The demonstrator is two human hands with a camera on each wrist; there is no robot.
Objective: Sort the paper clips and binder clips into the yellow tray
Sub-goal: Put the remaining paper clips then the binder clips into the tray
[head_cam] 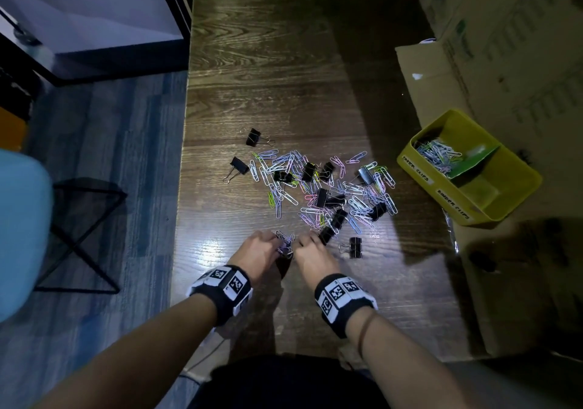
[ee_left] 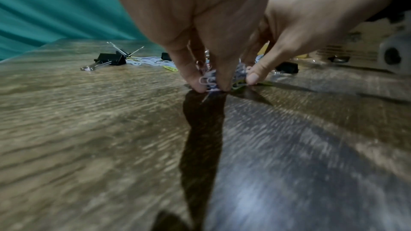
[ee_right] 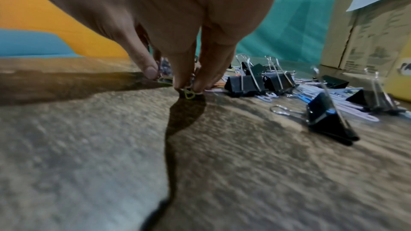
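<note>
A mixed heap of pastel paper clips (head_cam: pixel 318 188) and black binder clips (head_cam: pixel 337 219) lies mid-table. Both hands meet at its near edge over a small bunch of paper clips (head_cam: pixel 285 244). My left hand (head_cam: pixel 277 246) pinches the bunch (ee_left: pixel 208 81) between thumb and fingertips, against the tabletop. My right hand (head_cam: pixel 301 243) pinches the same bunch from the other side, with a green clip (ee_right: pixel 189 94) under its fingertips (ee_right: pixel 177 83). The yellow tray (head_cam: pixel 517 184) sits at the right, with paper clips (head_cam: pixel 438 155) in its far compartment.
Cardboard boxes (head_cam: pixel 504 46) line the table's right side, and the tray rests among them. Loose binder clips lie just right of my right hand (head_cam: pixel 355 247) and at the heap's far left (head_cam: pixel 238 166). The table's left edge (head_cam: pixel 181 194) drops to the floor.
</note>
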